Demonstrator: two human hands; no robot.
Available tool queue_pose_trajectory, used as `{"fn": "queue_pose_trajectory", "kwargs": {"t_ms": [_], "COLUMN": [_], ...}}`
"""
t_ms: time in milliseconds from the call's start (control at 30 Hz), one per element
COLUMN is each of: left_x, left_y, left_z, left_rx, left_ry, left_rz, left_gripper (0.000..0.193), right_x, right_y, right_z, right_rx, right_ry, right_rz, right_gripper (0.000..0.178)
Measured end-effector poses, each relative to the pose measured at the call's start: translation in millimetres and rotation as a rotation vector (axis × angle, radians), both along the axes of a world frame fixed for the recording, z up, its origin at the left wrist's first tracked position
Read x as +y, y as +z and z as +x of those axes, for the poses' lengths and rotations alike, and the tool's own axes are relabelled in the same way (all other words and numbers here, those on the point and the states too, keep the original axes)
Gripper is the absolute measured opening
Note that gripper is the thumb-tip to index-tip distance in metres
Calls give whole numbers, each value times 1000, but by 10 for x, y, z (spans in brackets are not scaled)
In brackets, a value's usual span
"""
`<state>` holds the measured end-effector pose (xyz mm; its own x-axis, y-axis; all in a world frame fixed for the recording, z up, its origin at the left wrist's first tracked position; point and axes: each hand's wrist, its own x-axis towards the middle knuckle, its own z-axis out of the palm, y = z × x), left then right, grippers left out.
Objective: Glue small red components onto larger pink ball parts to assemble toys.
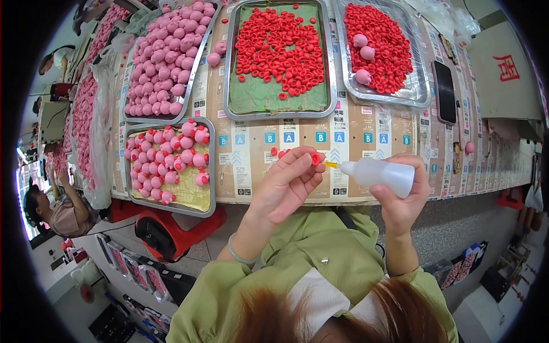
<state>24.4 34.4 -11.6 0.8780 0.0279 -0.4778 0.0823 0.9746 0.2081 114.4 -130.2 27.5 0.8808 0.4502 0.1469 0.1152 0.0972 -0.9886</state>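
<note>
Between thumb and forefinger my left hand (286,182) pinches a small red ring-shaped piece (315,159). My right hand (405,197) is wrapped round a white squeeze bottle (380,175), tilted so its thin yellow nozzle (330,164) points left and meets or nearly meets the red piece. A couple of loose red pieces (274,151) lie on the table just beyond my left hand. In front of me a tray (280,114) with a green lining holds many more red pieces. To the left, a smaller tray (212,171) carries pink balls with red parts attached (166,154).
At the far left a tray (151,119) is heaped with plain pink balls (168,57). A tray (420,100) at the right holds red pieces and a few pink balls. Beside it lie a phone (444,91) and a carton (506,71). A red stool (189,231) stands below the table's edge.
</note>
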Motion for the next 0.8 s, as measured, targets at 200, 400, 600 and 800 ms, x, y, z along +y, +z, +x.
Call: {"fn": "queue_pose_trajectory", "kwargs": {"t_ms": [200,400,600,800], "left_x": [32,34,20,51], "left_y": [-38,-44,-85,-130], "left_z": [-18,15,68,93], "left_rx": [-43,-19,-2,18], "left_ry": [10,27,33,38], "left_rz": [-72,-133,-160,-122], "left_gripper": [18,18,17,18], "right_x": [-269,-746,-895,-571], "right_y": [-148,-660,-884,-765], "right_z": [240,694,782,584], "right_rx": [302,74,-3,-560], "right_ry": [-255,-537,-665,-608], "right_rz": [253,-221,-218,-329], "right_gripper": [32,35,37,34]}}
